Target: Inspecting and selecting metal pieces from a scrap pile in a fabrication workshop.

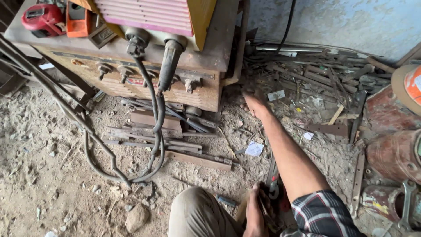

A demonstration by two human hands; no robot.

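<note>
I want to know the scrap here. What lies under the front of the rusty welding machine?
Under the welding machine lie flat rusty metal bars and black cables on the dirt floor. The right hand reaches beside its corner. Anything deeper beneath the machine is hidden.

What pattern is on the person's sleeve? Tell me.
A dark plaid check with red and white lines on the sleeve, head view.

Ahead of you stands a rusty brown metal welding machine (pixel 131 74) with thick black cables (pixel 153 118) looping down onto the dusty dirt floor (pixel 44 166). A red tape measure (pixel 43 18) rests on its top, and rust-red metal drums (pixel 390 131) lie to your right.
</note>
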